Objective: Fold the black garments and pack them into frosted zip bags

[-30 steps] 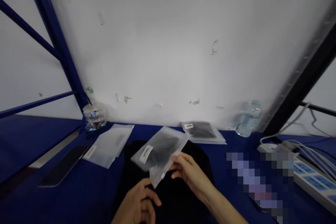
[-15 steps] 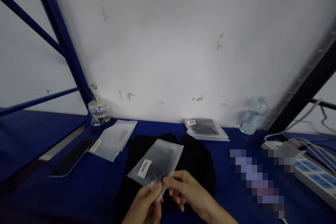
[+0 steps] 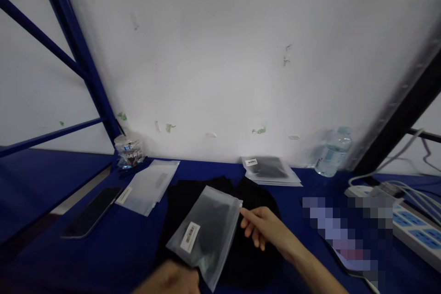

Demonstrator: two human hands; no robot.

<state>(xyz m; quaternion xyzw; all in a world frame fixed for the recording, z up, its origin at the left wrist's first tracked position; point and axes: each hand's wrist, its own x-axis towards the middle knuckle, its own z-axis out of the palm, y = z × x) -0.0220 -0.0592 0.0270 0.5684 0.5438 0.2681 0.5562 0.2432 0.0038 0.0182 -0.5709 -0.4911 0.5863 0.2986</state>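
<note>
A frosted plastic zip bag (image 3: 215,220) with a white barcode label (image 3: 189,237) lies tilted over black fabric (image 3: 255,257). Something dark shows through the bag, either its contents or the fabric beneath. At the bag's upper right corner, my right hand (image 3: 265,227) is closed in a pinch on the end of the zip edge, thumb and forefinger together. My left hand (image 3: 172,280) is low in the view, blurred beside the bag's lower left edge. Its fingers are hidden, so I cannot tell whether it grips the bag.
Frosted bags (image 3: 151,186) lie at left, near a dark phone (image 3: 91,213) and a plastic-wrapped container (image 3: 129,151). More labelled bags (image 3: 272,170) are stacked by the wall. On the right are a water bottle (image 3: 332,154), a pixelated device and a power strip (image 3: 418,229) with cables.
My right hand has moved up and right along the bag's zip edge, from its lower end to the upper corner. My left hand has shifted down and left, and the bag's lower corner now shows.
</note>
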